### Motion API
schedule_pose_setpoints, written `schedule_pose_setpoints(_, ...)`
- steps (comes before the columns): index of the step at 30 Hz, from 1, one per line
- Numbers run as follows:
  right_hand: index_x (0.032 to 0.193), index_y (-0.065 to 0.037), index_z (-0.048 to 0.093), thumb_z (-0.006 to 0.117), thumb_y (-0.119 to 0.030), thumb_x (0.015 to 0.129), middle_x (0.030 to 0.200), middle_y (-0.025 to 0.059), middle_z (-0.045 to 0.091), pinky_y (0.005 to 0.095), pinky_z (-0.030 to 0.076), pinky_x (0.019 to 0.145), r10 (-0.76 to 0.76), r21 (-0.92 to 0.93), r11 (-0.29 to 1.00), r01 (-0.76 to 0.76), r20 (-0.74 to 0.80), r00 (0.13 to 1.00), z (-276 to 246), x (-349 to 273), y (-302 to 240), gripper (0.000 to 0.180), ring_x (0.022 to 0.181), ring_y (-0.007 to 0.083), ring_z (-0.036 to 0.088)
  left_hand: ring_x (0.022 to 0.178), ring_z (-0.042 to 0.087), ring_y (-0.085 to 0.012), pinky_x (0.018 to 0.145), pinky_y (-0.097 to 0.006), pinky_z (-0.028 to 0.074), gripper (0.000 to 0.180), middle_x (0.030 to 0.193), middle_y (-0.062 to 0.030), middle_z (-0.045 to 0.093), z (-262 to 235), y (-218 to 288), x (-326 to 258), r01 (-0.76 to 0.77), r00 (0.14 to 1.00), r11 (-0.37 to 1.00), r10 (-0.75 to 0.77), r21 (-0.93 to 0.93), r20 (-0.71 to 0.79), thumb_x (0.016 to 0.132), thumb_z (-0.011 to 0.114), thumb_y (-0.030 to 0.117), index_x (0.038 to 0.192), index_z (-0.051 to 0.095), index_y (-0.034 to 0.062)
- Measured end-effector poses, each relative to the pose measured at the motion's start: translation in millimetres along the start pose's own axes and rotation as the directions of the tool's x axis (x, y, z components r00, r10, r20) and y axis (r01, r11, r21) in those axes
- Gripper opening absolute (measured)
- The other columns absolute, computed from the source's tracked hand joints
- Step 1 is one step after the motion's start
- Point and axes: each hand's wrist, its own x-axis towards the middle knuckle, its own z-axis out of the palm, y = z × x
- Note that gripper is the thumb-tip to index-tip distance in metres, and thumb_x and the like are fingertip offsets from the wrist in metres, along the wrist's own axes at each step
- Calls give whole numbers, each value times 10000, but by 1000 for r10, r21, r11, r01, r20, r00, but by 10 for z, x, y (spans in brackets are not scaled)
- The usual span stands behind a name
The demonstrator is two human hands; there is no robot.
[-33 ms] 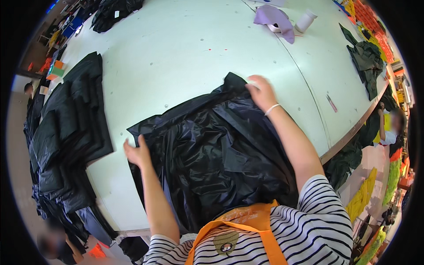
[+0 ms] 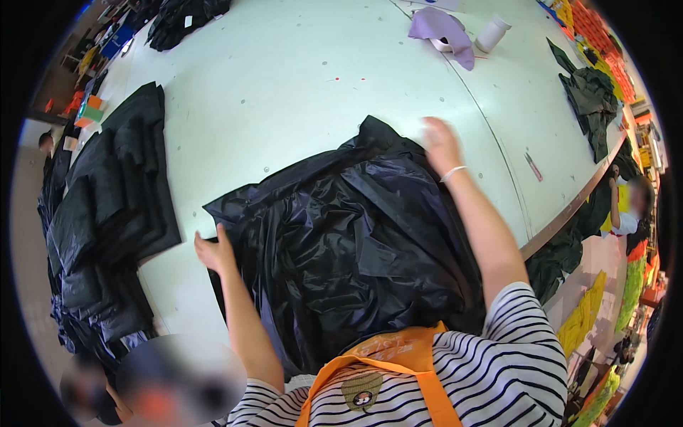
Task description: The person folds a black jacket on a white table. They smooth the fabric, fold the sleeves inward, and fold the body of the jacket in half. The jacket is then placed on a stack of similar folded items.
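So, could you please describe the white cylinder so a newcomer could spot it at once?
Start at the big pale green table and go to its far right end. There the white cylinder stands beside a lilac cloth, the only small white upright thing among dark garments.

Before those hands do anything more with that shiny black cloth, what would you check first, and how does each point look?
1. Left hand on the black shiny garment: ok, it rests at the garment's left edge.
2. Right hand has a grip: cannot tell, it is blurred above the far right corner.
3. Garment lying flat: not ok, it is heavily creased and bunched.
4. Free table beyond the garment: ok, bare pale surface there.
5. Stack of dark folded pieces kept apart: ok, a strip of table separates it from the garment.
6. Purple cloth and white cup out of the way: ok, at the far edge.
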Motion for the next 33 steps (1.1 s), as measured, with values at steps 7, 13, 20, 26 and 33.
schedule_pose_setpoints(7, 1350, 12, 409, 494, -206, 899, 1409, 221, 392, 405, 282, 1112, 460, -827, 437, -353, -132, 878, -2503, -459, 3525, 509, 1337, 325, 341, 759, 627, -201, 727, -343, 481, 497, 780, -102, 680, -354, -740, -117, 475, 806, 805, -236, -356, 542, 710, 766, 441, 885, 694, -19)
schedule_pose_setpoints(13, 1144, 10, 541, 505, -220, 923, 1124, 204, 581, 431, 467, 878, 443, -782, 540, -310, -48, 895, -2452, -509, 3096, 320, 1045, 363, 570, 740, 579, -175, 795, -321, 434, 556, 804, -90, 684, -802, -560, -271, 634, 687, 735, -392, -240, 613, 815, 609, 548, 868, 706, 3)
schedule_pose_setpoints(20, 967, 27, 550, 507, -214, 897, 910, 238, 620, 438, 477, 785, 344, -656, 722, -219, 65, 937, -2489, -575, 3251, 254, 883, 397, 606, 644, 560, -141, 614, -288, 454, 372, 755, -81, 637, -648, -11, -268, 626, 678, 676, -223, -390, 701, 750, 752, 300, 911, 670, -25)
schedule_pose_setpoints(26, 937, 16, 522, 447, -183, 902, 800, 149, 602, 339, 524, 593, 488, -145, 873, -466, 269, 830, -1605, -426, 1549, 216, 652, 237, 620, 723, 589, -106, 695, -243, 481, 137, 772, -27, 637, -1173, 155, -428, 466, 868, 458, -72, -757, 491, 792, 682, 89, 861, 631, -17)
schedule_pose_setpoints(33, 1011, -30, 562, 408, 23, 831, 818, 56, 574, 250, 464, 636, -250, 542, 838, -68, 490, 835, -436, -1137, -1704, 243, 652, 116, 542, 799, 609, -94, 737, -224, 482, 210, 916, -44, 666, -1936, 357, -537, 488, 865, 144, 50, -861, 498, 889, 611, 96, 1054, 637, -31)
